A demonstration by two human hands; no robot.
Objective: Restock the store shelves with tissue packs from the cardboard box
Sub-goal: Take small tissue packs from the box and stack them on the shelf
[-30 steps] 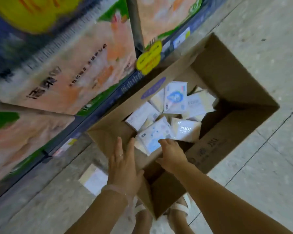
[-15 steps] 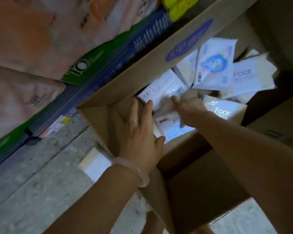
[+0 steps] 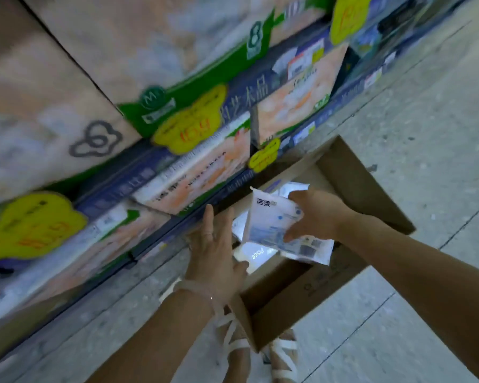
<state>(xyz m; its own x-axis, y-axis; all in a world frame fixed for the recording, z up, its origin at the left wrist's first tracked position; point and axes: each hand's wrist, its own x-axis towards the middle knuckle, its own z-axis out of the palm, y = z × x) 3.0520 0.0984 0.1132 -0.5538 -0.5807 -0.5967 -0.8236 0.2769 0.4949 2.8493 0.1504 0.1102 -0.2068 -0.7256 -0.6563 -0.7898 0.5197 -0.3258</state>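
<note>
My right hand (image 3: 315, 214) gripped a white-and-blue plastic tissue pack (image 3: 271, 219) above the open brown cardboard box (image 3: 351, 175); my left hand (image 3: 213, 252) was open, empty. More packs (image 3: 256, 255) lay inside; the blue-edged store shelves (image 3: 150, 172) awaited restocking.

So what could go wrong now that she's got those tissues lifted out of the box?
The right hand pinches what looks like more than one tissue pack by one side; the lower one could slip back into the cardboard box. The left hand is open and not supporting them. The box stands by the feet, so a step could catch it.
</note>
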